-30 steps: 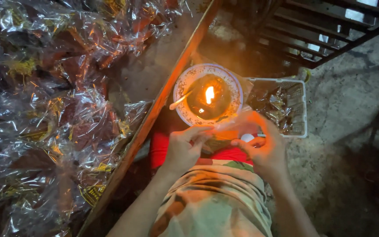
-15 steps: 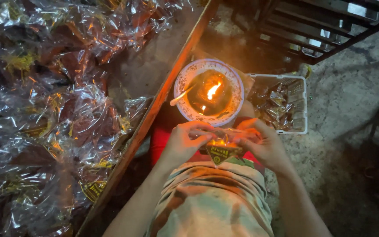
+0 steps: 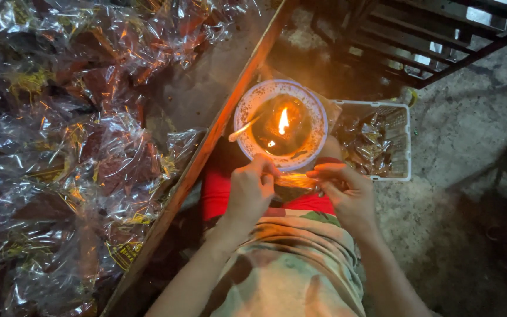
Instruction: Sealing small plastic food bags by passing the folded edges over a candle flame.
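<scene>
The biggest thing here is the heap of clear plastic packets [image 3: 71, 147] on a wooden-edged board [image 3: 206, 147], to the left of the plate. The packets hold something dark and crinkle in the light; some have a yellow print which I do not copy.

Next in size is the person's lap, in camouflage cloth [image 3: 289, 264], lying below the plate, with a red thing [image 3: 218, 191] between lap and plate.

To the right of the plate, touching or almost touching its rim, stands a white wire basket [image 3: 403, 141] with more dark packets inside.

The plate [image 3: 318, 117] itself is round, white with a blue and pink rim, and carries a small lamp with a burning flame [image 3: 283, 121]. A pale stick [image 3: 243, 129] rests across its left rim.

Just below the plate, both hands meet on one small packet [image 3: 294, 180]. The left hand [image 3: 252, 191] pinches its left end, fingers pressed together on the plastic; the right hand [image 3: 347, 191] clamps the right end in the same way. The packet is stretched flat between them and glows orange. I judge it is held so near to the flame so that the heat can reach its open edge, and pulled tight so that the edge stays straight.
</scene>
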